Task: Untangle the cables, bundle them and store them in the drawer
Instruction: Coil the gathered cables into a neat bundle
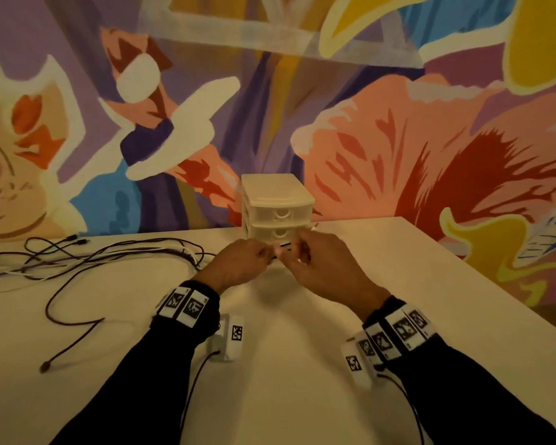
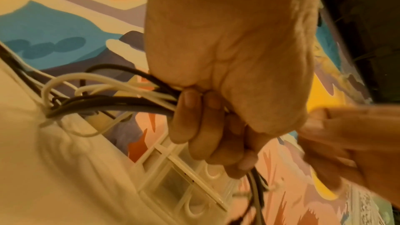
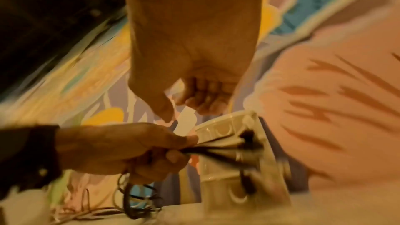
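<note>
Two hands are working close together above the tabletop (image 1: 302, 364), just in front of the small drawer unit (image 1: 278, 207) standing near the far edge, against the mural wall (image 1: 430, 139).

Left hand (image 1: 241, 263): fingers (image 2: 194, 117) are curling tight round a bunch of black and white cables (image 2: 121, 98); strands are entering the fist from the left side and leaving below it, per left wrist view. Right wrist view is showing the same fist (image 3: 121, 148) w/ cable ends fanning out toward the drawer unit (image 3: 238, 151).

Right hand (image 1: 318, 268): fingers are curling inward, thumb and fingertips (image 3: 194, 98) are pinching at a small white strip (image 3: 186, 122) just above the left fist. Frame is blurry, so cannot tell what the strip is. Hand is partly showing at the right edge of the left wrist view (image 2: 350, 143).

Rest of the cables (image 1: 93, 258) are lying loose and crossing each other across the far-left part of the tabletop, running up to the left hand. One dark cable (image 1: 68, 326) is trailing toward the near-left area, its plug end resting on the surface, apart from the others.

Both drawers are appearing closed in head view. Both wrists are wearing marker bands (image 1: 187, 305) over dark sleeves (image 1: 135, 380).
</note>
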Action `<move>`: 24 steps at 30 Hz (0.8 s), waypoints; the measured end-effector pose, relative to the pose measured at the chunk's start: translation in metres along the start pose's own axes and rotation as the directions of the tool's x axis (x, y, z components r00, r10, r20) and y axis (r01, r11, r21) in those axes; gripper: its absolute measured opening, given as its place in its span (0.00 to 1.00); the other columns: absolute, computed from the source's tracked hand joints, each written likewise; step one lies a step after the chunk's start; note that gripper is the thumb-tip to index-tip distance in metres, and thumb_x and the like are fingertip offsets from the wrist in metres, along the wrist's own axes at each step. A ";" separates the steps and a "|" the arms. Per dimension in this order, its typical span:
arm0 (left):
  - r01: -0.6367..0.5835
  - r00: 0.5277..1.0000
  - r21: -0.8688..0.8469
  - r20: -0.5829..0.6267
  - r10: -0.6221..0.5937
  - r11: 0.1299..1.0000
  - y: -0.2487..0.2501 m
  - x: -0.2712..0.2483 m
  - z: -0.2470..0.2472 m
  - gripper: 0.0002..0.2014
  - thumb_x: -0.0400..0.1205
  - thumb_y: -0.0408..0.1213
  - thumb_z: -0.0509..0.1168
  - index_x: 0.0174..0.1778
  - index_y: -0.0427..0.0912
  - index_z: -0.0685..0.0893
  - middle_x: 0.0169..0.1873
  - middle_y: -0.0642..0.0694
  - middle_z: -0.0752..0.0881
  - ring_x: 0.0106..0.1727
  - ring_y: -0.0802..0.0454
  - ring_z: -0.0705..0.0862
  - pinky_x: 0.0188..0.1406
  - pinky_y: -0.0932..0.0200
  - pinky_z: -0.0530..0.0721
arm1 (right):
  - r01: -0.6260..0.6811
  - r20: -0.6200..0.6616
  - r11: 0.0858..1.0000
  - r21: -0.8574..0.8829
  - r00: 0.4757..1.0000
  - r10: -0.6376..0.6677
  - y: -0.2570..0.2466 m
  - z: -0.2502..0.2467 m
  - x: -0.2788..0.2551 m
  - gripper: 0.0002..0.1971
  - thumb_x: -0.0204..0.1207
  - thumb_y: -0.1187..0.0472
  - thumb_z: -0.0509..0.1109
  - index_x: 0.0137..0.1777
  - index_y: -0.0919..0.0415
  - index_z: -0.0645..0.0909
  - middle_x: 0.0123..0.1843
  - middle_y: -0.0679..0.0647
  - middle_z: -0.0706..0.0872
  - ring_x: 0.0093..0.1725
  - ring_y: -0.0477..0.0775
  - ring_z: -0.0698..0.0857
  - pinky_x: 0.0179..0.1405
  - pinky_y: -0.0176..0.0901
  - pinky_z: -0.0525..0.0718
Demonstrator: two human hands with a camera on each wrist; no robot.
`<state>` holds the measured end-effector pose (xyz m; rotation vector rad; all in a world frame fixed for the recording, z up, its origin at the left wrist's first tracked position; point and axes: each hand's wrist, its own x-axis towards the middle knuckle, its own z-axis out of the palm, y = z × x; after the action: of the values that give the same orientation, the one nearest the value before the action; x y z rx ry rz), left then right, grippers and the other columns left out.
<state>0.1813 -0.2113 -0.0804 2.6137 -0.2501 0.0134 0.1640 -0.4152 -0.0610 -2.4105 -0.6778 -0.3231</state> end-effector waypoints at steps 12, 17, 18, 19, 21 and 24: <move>0.014 0.969 -0.161 0.248 0.026 0.987 0.011 -0.016 -0.033 0.20 0.92 0.44 0.60 0.34 0.44 0.84 0.27 0.51 0.79 0.29 0.52 0.71 0.29 0.59 0.70 | 0.010 0.290 0.950 -0.313 0.953 0.085 -0.009 0.043 0.041 0.21 0.81 0.43 0.77 0.61 0.57 0.79 0.53 0.55 0.89 0.54 0.61 0.89 0.41 0.51 0.81; 0.009 0.992 -0.199 0.127 0.017 0.980 0.000 -0.020 -0.050 0.27 0.95 0.58 0.55 0.38 0.46 0.86 0.24 0.56 0.78 0.25 0.59 0.72 0.33 0.60 0.72 | 0.015 0.310 0.963 -0.268 0.948 0.071 -0.020 0.018 0.039 0.04 0.83 0.43 0.77 0.52 0.37 0.85 0.48 0.40 0.84 0.52 0.50 0.87 0.46 0.43 0.76; -0.025 0.996 -0.152 0.083 0.038 0.988 -0.002 -0.020 -0.052 0.27 0.95 0.56 0.55 0.36 0.46 0.84 0.22 0.57 0.79 0.24 0.61 0.74 0.35 0.60 0.73 | 0.030 0.354 0.974 -0.224 0.934 0.053 -0.022 0.012 0.038 0.07 0.85 0.41 0.76 0.59 0.37 0.88 0.49 0.38 0.84 0.52 0.45 0.86 0.47 0.39 0.76; -0.041 0.998 -0.124 0.048 0.047 0.991 -0.004 -0.019 -0.054 0.26 0.95 0.54 0.55 0.34 0.47 0.82 0.21 0.58 0.80 0.25 0.62 0.75 0.38 0.59 0.73 | 0.044 0.432 0.988 -0.151 0.901 0.026 -0.025 0.006 0.037 0.12 0.86 0.40 0.74 0.67 0.36 0.87 0.48 0.36 0.84 0.48 0.38 0.84 0.46 0.33 0.77; -0.035 0.999 -0.132 0.032 0.040 0.991 -0.012 -0.016 -0.054 0.26 0.94 0.52 0.57 0.31 0.48 0.81 0.23 0.57 0.81 0.29 0.60 0.76 0.42 0.56 0.74 | -0.029 0.589 0.998 0.050 0.808 -0.006 -0.029 -0.002 0.032 0.09 0.89 0.37 0.69 0.64 0.34 0.84 0.40 0.38 0.81 0.35 0.40 0.80 0.38 0.28 0.77; -0.064 0.997 -0.202 0.030 0.072 0.977 -0.014 -0.019 -0.055 0.25 0.93 0.50 0.60 0.29 0.47 0.82 0.26 0.55 0.81 0.30 0.59 0.75 0.42 0.57 0.74 | -0.407 0.737 0.842 0.353 0.675 0.018 -0.023 -0.010 0.026 0.30 0.88 0.27 0.57 0.48 0.55 0.78 0.31 0.48 0.68 0.27 0.46 0.61 0.25 0.40 0.59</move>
<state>0.1675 -0.1692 -0.0406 2.4055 -0.3361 -0.0346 0.1725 -0.3951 -0.0320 -2.0134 -0.6598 0.8645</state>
